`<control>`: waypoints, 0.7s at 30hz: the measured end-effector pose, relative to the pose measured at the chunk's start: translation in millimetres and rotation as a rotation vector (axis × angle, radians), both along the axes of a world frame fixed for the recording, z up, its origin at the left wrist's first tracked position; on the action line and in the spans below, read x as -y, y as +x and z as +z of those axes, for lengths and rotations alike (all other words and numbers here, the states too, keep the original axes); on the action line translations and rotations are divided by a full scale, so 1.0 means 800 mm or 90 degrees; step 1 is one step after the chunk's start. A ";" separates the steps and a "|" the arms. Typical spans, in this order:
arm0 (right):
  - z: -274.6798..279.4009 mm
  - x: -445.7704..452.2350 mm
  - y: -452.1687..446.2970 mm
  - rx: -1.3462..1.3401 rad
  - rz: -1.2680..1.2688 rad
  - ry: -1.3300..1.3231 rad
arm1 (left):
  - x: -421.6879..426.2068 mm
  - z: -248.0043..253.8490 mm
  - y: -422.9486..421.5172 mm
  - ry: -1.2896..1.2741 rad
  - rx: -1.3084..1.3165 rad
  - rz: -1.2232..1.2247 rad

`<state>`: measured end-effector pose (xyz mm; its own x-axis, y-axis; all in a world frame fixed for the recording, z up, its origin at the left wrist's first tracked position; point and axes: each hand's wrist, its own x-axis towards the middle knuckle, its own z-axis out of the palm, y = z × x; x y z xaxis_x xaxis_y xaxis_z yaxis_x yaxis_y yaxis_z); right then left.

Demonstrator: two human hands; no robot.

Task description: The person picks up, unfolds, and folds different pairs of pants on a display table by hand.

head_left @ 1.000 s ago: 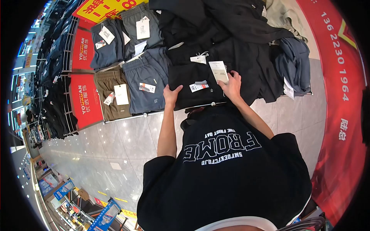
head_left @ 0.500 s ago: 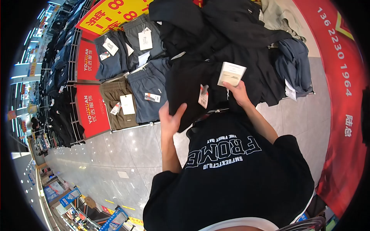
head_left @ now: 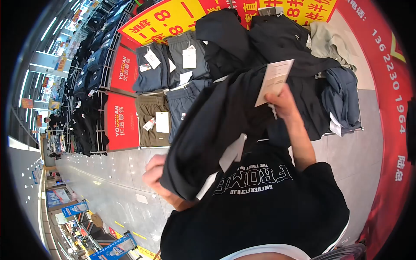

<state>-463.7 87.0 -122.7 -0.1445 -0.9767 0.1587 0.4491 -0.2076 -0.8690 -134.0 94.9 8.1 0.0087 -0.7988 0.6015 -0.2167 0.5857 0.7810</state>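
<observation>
A folded black garment point(head_left: 201, 134) hangs aslant in front of my chest, lifted off the pile. My left hand point(head_left: 154, 175) grips its lower left end, fingers partly behind the cloth. At its upper right, my right hand point(head_left: 282, 100) pinches a white hang tag point(head_left: 277, 74) between thumb and fingers, and a short white string or fastener shows below the thumb. Another pale tag point(head_left: 234, 152) dangles from the garment's lower side, blurred by motion. Behind it lies a heap of loose black clothes point(head_left: 229, 39).
Folded grey shorts or trousers point(head_left: 181, 45) and a brown pair point(head_left: 151, 112) lie tagged on the left of the display. A crumpled navy garment point(head_left: 342, 95) and a beige one point(head_left: 327, 39) are at right. Red banners point(head_left: 123, 121) edge the display; clothes racks point(head_left: 86, 112) stand far left.
The black garment has been raised off the display and swung toward my body. My left hand moved left and down with it. My right hand moved slightly right, its tag now tilted.
</observation>
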 end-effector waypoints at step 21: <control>0.252 -0.048 0.043 -0.953 0.218 -0.535 | 0.150 -0.134 -0.098 0.390 -0.012 -0.599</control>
<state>-429.1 125.6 79.1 0.7633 -0.5185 0.3854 -0.4523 -0.8548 -0.2543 -212.0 -25.2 -99.0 -0.7490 -0.6533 0.1104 0.1236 0.0259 0.9920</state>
